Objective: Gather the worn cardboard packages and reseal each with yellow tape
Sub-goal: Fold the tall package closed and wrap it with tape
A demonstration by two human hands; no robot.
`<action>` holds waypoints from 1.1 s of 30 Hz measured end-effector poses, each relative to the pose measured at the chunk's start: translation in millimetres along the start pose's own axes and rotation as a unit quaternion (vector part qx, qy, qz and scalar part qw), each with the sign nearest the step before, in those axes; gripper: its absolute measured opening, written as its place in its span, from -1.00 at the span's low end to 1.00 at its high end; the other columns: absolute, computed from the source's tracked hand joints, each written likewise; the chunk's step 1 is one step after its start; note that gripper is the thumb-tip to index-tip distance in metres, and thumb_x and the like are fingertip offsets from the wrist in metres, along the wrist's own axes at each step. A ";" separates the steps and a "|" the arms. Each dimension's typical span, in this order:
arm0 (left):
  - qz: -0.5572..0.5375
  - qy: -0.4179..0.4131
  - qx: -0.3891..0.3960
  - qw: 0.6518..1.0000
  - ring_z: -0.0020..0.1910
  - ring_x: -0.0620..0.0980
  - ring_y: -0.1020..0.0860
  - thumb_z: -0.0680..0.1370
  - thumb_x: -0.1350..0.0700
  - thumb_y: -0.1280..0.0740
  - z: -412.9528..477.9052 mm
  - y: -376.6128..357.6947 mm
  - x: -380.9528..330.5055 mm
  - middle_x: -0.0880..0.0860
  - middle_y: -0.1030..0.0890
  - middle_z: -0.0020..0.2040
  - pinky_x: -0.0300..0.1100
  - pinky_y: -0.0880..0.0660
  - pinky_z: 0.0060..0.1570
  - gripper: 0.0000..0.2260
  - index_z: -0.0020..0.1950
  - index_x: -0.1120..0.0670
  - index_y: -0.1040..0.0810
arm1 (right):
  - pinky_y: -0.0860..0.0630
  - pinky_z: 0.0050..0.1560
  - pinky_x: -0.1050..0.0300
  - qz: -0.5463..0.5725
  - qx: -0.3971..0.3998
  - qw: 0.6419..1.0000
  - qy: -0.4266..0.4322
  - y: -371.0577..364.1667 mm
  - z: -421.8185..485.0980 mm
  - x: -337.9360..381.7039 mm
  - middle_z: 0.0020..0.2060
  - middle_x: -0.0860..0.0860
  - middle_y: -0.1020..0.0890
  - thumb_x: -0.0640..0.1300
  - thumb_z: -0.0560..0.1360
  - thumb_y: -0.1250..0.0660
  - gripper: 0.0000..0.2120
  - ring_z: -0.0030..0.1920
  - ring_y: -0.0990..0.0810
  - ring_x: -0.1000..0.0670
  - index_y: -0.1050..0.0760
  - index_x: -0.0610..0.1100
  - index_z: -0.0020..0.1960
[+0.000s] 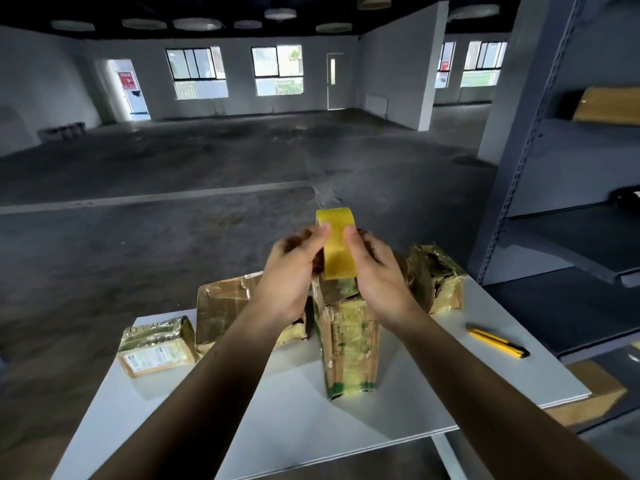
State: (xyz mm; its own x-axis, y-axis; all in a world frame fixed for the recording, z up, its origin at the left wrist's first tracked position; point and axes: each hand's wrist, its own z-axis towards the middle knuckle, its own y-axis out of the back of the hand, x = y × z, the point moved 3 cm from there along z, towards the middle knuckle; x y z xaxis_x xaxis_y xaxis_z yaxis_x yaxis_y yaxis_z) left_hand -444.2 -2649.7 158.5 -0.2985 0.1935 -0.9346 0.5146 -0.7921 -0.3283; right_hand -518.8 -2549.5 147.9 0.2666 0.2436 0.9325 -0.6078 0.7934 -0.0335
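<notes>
Yellow tape roll is held above the tall box, left hand and right hand both gripping it; a knife lies right of that box.

Glossy yellow tape roll, crumpled tape-shiny cardboard packages — smooth matt white tabletop.

I can't make out the fingertips of the left hand or right hand behind the yellow tape roll. The left wrist covers part of the wide package (its right end is lost to me). The label on the small package is too small to read. The shelf runs off the right edge.
</notes>
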 end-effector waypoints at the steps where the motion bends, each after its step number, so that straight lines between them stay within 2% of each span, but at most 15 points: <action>1: -0.010 0.016 -0.010 1.000 0.03 0.16 -0.58 0.60 0.12 -0.35 0.7 1.5 1.2 0.30 -0.62 0.10 0.09 -0.48 0.13 -0.64 0.24 0.40 -0.52 | -0.52 0.03 0.23 -0.006 0.008 1.000 -0.001 0.3 -0.8 -2.1 -0.17 0.13 -0.69 0.04 0.66 -0.18 -0.72 -0.11 -0.63 0.17 -0.61 -0.06 -0.05; 4: -0.028 0.055 -0.009 0.998 0.19 0.23 -0.59 0.62 0.08 -0.31 0.8 5.4 3.2 0.28 -0.62 0.19 0.16 -0.43 0.30 -0.64 0.29 0.32 -0.54 | -0.47 -0.05 0.46 -0.030 0.053 0.998 -0.003 0.3 -4.5 -3.8 -0.19 0.16 -0.66 -0.04 0.67 -0.16 -0.79 -0.14 -0.60 0.34 -0.55 0.03 -0.02; 6: -0.019 0.060 0.009 0.998 0.23 0.20 -0.59 0.63 0.04 -0.29 0.8 6.0 5.1 0.22 -0.64 0.18 0.11 -0.45 0.30 -0.65 0.28 0.27 -0.56 | -0.44 -0.06 0.49 -0.036 0.076 0.996 0.007 0.0 -7.1 -6.0 -0.15 0.21 -0.66 -0.10 0.68 -0.15 -0.81 -0.11 -0.60 0.35 -0.54 0.02 0.07; 8: -0.016 0.046 0.022 0.999 0.20 0.20 -0.60 0.62 0.07 -0.30 0.4 5.8 6.7 0.26 -0.62 0.21 0.06 -0.48 0.26 -0.66 0.27 0.30 -0.56 | -0.51 0.02 0.37 -0.035 0.051 0.998 0.010 -2.4 -8.3 -5.1 -0.11 0.21 -0.69 -0.08 0.68 -0.18 -0.82 -0.04 -0.62 0.26 -0.56 0.03 0.08; 11: -0.011 0.016 0.046 0.999 0.09 0.09 -0.62 0.62 0.17 -0.29 -3.0 4.7 8.5 0.28 -0.62 0.19 -0.10 -0.55 0.11 -0.71 0.25 0.33 -0.55 | -0.57 0.15 -0.03 -0.008 -0.015 1.000 -0.006 -4.3 -3.9 -5.4 -0.06 -0.02 -0.71 0.04 0.65 -0.22 -0.73 0.02 -0.68 -0.01 -0.62 -0.08 0.03; 14: 0.003 -0.005 0.070 0.998 0.09 0.04 -0.63 0.61 0.22 -0.28 -5.5 4.6 10.0 0.19 -0.66 0.12 -0.15 -0.55 0.07 -0.74 0.26 0.31 -0.56 | -0.59 0.02 -0.02 0.016 -0.038 0.999 -0.016 -3.4 -0.8 1.2 -0.14 -0.12 -0.71 0.05 0.65 -0.22 -0.65 -0.08 -0.69 -0.08 -0.63 -0.18 -0.03; 16: -0.005 -0.011 0.067 0.998 0.12 0.07 -0.61 0.59 0.22 -0.29 -5.3 4.6 8.6 0.22 -0.64 0.14 -0.07 -0.55 0.16 -0.72 0.26 0.32 -0.55 | -0.58 -0.03 -0.05 -0.010 -0.018 1.000 0.008 -1.4 0.5 2.2 -0.15 -0.12 -0.71 0.02 0.66 -0.20 -0.65 -0.12 -0.68 -0.09 -0.62 -0.22 0.00; 18: -0.040 0.005 0.048 0.998 0.18 0.15 -0.59 0.60 0.17 -0.30 -3.4 4.7 6.5 0.27 -0.61 0.20 0.06 -0.48 0.29 -0.68 0.27 0.35 -0.53 | -0.57 -0.04 -0.12 -0.058 0.009 0.997 0.051 -0.6 -1.2 1.8 -0.14 -0.20 -0.66 0.04 0.67 -0.17 -0.60 -0.14 -0.63 -0.16 -0.57 -0.29 0.03; 20: -0.064 0.029 0.035 0.997 0.24 0.19 -0.57 0.63 0.09 -0.26 -1.3 4.3 4.6 0.29 -0.60 0.23 0.09 -0.46 0.33 -0.63 0.29 0.36 -0.52 | -0.52 -0.05 -0.16 -0.109 0.043 0.991 0.068 -0.2 -3.6 -3.3 -0.13 -0.28 -0.60 0.03 0.67 -0.16 -0.60 -0.16 -0.57 -0.18 -0.51 -0.32 0.05; 23: -0.074 0.039 0.029 0.996 0.18 0.15 -0.61 0.65 0.06 -0.23 1.1 5.7 5.5 0.26 -0.62 0.20 0.04 -0.52 0.24 -0.63 0.28 0.33 -0.54 | -0.53 0.08 0.14 -0.110 0.099 0.986 0.073 -0.9 -9.2 -7.8 0.01 -0.04 -0.66 -0.14 0.68 -0.14 -0.75 0.03 -0.63 0.03 -0.51 -0.21 0.24; 25: -0.078 0.045 0.021 0.996 0.14 0.13 -0.63 0.65 0.04 -0.23 1.4 6.9 6.3 0.24 -0.63 0.19 0.02 -0.55 0.19 -0.63 0.27 0.32 -0.56 | -0.51 0.21 0.18 -0.110 0.136 0.982 0.077 -0.5 -11.6 -8.9 0.13 0.02 -0.64 -0.18 0.68 -0.14 -0.71 0.16 -0.61 0.08 -0.45 -0.21 0.35; 29: -0.073 0.058 0.016 0.996 0.14 0.16 -0.63 0.65 0.01 -0.24 3.1 9.8 5.7 0.23 -0.66 0.15 0.04 -0.55 0.19 -0.63 0.22 0.29 -0.59 | -0.52 0.26 0.05 -0.110 0.158 0.978 0.083 3.6 -10.4 -13.9 0.18 -0.06 -0.63 -0.20 0.67 -0.17 -0.69 0.21 -0.61 -0.01 -0.43 -0.24 0.38; 31: -0.069 0.061 0.032 0.995 0.17 0.17 -0.62 0.64 0.02 -0.24 2.5 8.9 6.6 0.24 -0.65 0.17 0.05 -0.54 0.22 -0.63 0.24 0.30 -0.58 | -0.55 0.19 -0.12 -0.069 0.124 0.988 0.063 5.0 -10.6 -12.4 0.08 -0.15 -0.65 -0.13 0.67 -0.20 -0.73 0.11 -0.63 -0.13 -0.51 -0.21 0.29; 33: -0.062 0.051 0.049 0.996 0.17 0.16 -0.61 0.64 0.07 -0.27 0.6 6.1 9.0 0.25 -0.64 0.17 0.04 -0.51 0.24 -0.66 0.25 0.30 -0.57 | -0.51 0.10 -0.28 -0.029 0.062 0.997 0.037 4.6 -8.6 -10.3 -0.03 -0.23 -0.65 0.01 0.63 -0.25 -0.73 -0.01 -0.61 -0.27 -0.60 -0.16 0.12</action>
State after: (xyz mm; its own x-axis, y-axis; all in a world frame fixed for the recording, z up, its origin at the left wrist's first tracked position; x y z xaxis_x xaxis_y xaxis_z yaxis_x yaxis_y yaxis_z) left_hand -444.2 -2653.1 148.2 -0.2701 0.3475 -0.8979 0.3958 -0.8101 -0.4325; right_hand -517.8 -2543.5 135.0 0.3555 0.2432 0.9025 -0.6757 0.7340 0.0684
